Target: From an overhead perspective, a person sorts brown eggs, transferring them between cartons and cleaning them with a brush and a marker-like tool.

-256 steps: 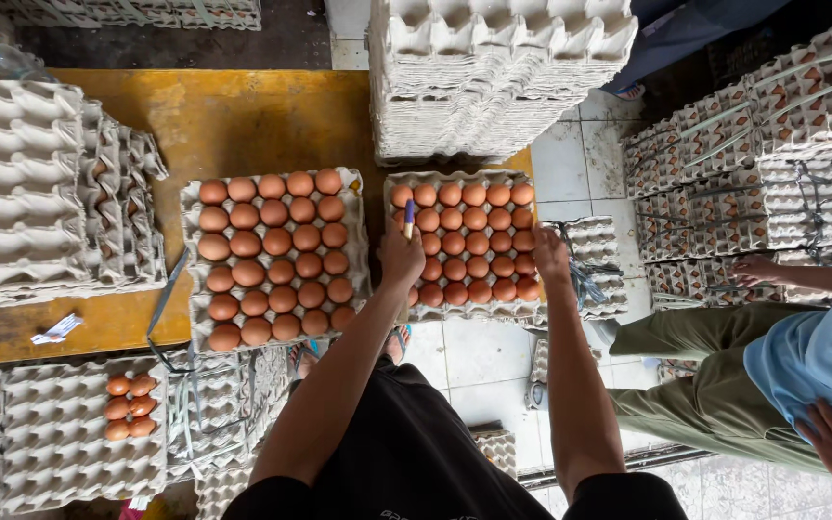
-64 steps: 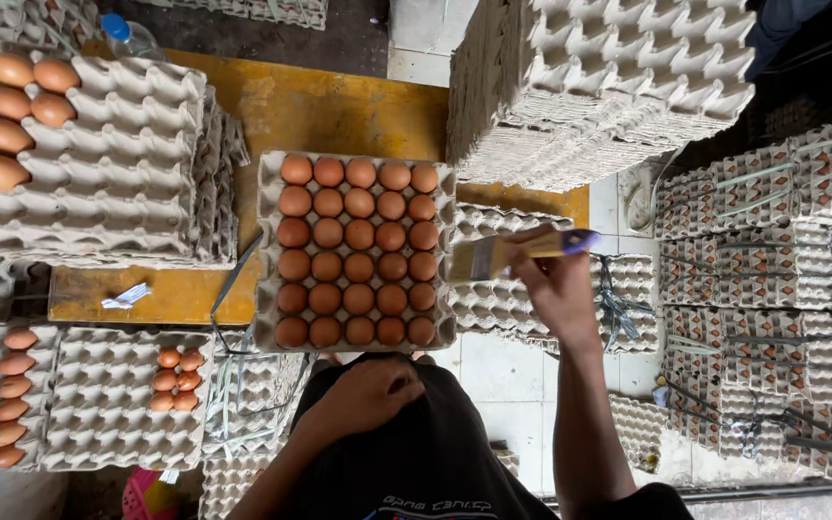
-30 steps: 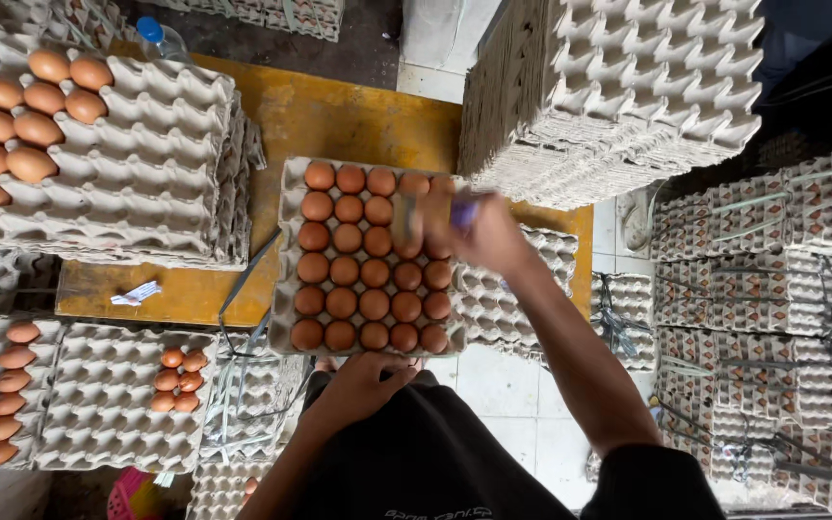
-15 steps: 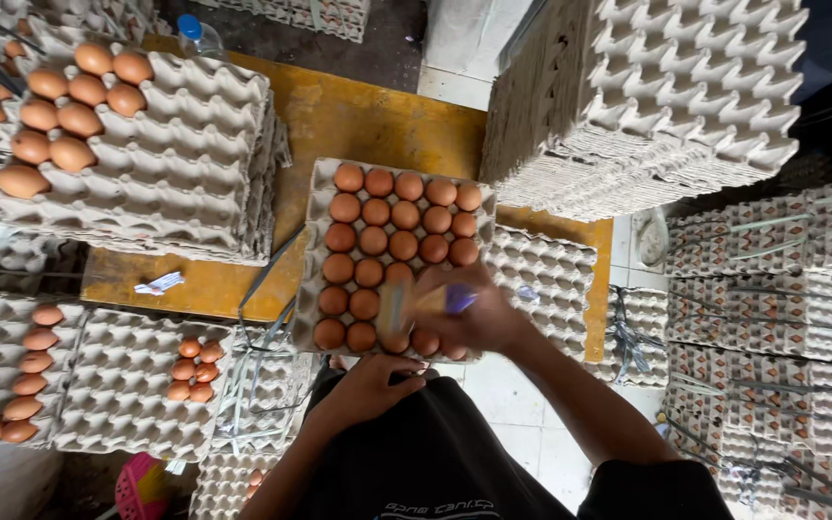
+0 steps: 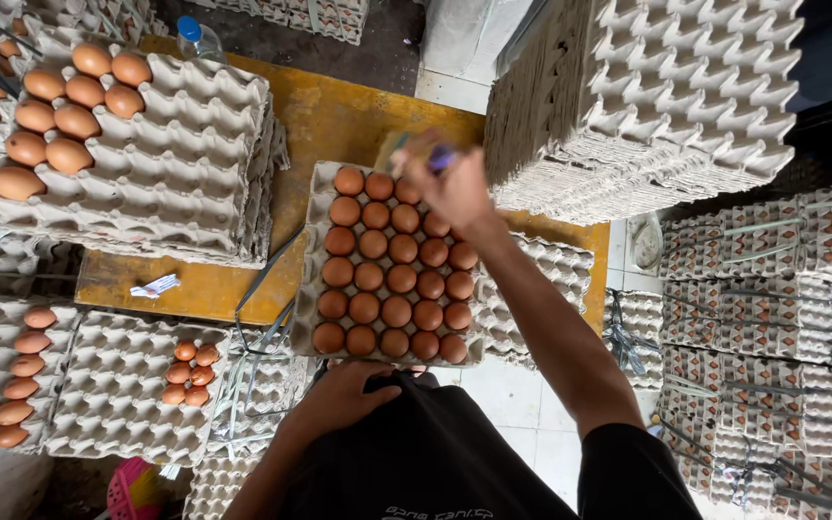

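Right hand [image 5: 450, 183]: pinching blurred brush [image 5: 406, 149] over egg tray's [image 5: 318, 252] far edge, angled to sweep eggs [image 5: 392, 265].
Left hand [image 5: 344, 397]: loosely spread, resting below tray.

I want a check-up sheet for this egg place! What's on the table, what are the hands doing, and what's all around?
Surface: yellow table, partly bare.
Job's things: full egg tray, brown eggs in rows, on a tray stack.
Clutter: paper scrap on the table; straps beside the full tray; water bottle at the far edge.
Hands: right hand over the tray's far corner, holding a blurred purple tool; left hand at the tray's near edge.
Cables: nothing seen.
Surroundings: tall empty tray stack on the right; part-filled stack on the left; low trays with a few eggs; bundled trays on the floor.
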